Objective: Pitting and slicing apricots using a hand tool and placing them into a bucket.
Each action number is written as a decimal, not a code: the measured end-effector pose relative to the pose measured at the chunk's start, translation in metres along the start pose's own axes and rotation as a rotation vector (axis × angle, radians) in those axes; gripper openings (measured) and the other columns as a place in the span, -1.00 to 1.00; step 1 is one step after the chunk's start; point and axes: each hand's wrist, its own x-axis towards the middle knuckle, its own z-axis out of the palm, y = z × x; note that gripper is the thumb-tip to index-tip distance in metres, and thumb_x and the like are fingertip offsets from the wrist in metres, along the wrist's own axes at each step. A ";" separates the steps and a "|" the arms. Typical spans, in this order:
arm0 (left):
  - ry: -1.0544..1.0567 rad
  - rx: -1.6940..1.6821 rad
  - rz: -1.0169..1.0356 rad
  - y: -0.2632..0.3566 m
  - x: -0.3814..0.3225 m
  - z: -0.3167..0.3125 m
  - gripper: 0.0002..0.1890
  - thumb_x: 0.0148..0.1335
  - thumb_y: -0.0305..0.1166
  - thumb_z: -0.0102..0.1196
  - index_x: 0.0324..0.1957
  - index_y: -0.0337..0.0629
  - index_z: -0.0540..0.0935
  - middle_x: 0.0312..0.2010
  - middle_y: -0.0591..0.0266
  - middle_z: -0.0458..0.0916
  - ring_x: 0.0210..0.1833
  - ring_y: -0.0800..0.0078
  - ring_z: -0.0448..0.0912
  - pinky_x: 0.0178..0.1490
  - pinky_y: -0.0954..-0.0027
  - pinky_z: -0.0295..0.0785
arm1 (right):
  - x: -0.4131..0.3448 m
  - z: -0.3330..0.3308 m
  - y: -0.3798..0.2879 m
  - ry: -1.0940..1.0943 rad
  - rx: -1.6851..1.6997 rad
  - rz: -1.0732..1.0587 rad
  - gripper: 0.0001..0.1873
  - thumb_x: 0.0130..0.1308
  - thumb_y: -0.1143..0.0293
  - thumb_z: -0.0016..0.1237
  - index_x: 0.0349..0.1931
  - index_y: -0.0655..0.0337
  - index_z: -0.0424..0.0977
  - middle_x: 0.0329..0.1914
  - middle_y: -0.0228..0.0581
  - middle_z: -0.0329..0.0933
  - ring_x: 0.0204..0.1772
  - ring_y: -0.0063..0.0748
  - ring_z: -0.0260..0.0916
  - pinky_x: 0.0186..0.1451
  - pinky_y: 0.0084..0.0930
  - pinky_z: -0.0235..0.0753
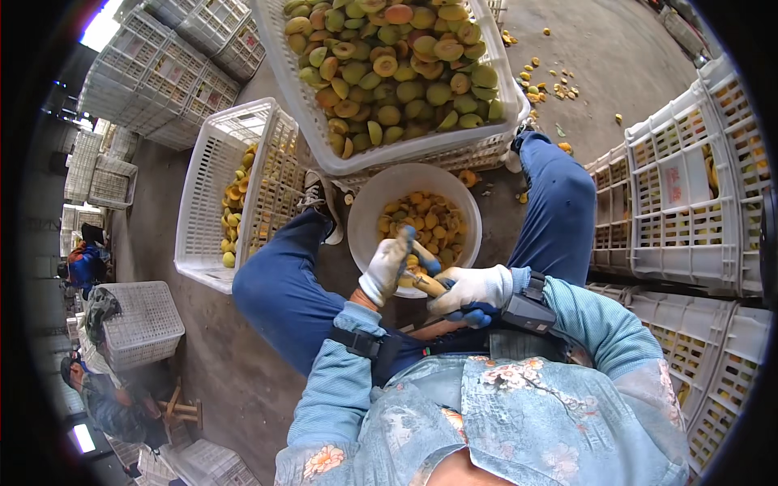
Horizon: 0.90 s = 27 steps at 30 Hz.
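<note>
Over a white plastic tub (358,234) of yellow fruit halves (433,220), both my hands work close together in white gloves with blue-coated fingers. My right hand (477,293) grips a tool with a thick wooden handle (433,287), its narrow metal end pointing towards my left hand. My left hand (389,264) is bent over that metal end, fingers partly spread. A yellow piece of fruit (406,280) shows at the tool's tip; whether my left fingers pinch it is not clear. Beyond the tub, a large white crate (340,163) holds green-orange halved stone fruit (389,79).
A slatted crate (206,225) with yellow fruit stands left of my knee. Stacked fruit crates (681,200) line the right side. Fruit pieces (562,91) are scattered on the concrete floor (598,54). At left are more crates (143,322) and a seated person (115,401).
</note>
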 end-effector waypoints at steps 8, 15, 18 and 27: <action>-0.009 -0.199 0.041 0.009 -0.004 0.004 -0.32 0.28 0.16 -0.18 -0.50 -0.38 0.58 -0.52 0.06 0.60 -0.46 0.33 0.58 -0.31 0.40 0.52 | -0.005 0.011 0.005 -0.045 0.297 0.033 -0.82 0.19 0.33 0.01 -0.36 0.22 0.38 -0.66 -0.42 0.33 -0.77 -0.62 0.19 -0.78 -0.67 0.15; 0.304 -0.757 0.169 -0.034 0.017 0.004 -0.26 0.26 0.26 -0.30 -0.28 -0.36 0.56 -0.39 0.06 0.61 -0.44 0.26 0.59 -0.34 0.35 0.54 | 0.018 0.019 0.010 0.083 0.180 -0.180 -0.79 0.22 0.32 0.00 -0.25 0.19 0.31 -0.64 -0.44 0.33 -0.72 -0.66 0.21 -0.71 -0.66 0.25; 0.544 -0.692 0.179 -0.032 0.027 -0.007 -0.27 0.27 0.22 -0.27 -0.20 -0.41 0.54 -0.40 0.05 0.61 -0.44 0.34 0.56 -0.37 0.44 0.52 | 0.015 0.023 0.004 0.226 0.182 -0.325 -0.81 0.19 0.33 0.01 -0.30 0.20 0.34 -0.60 -0.46 0.36 -0.66 -0.69 0.24 -0.65 -0.68 0.27; 0.582 1.269 0.704 0.006 0.004 0.001 -0.81 0.04 -0.33 0.11 -0.25 -0.04 0.61 -0.42 0.16 0.60 -0.33 0.24 0.57 -0.26 0.28 0.48 | 0.020 0.006 0.021 0.562 0.145 -0.307 -0.82 0.18 0.40 -0.04 -0.22 0.22 0.41 -0.59 -0.47 0.36 -0.57 -0.67 0.27 -0.54 -0.64 0.27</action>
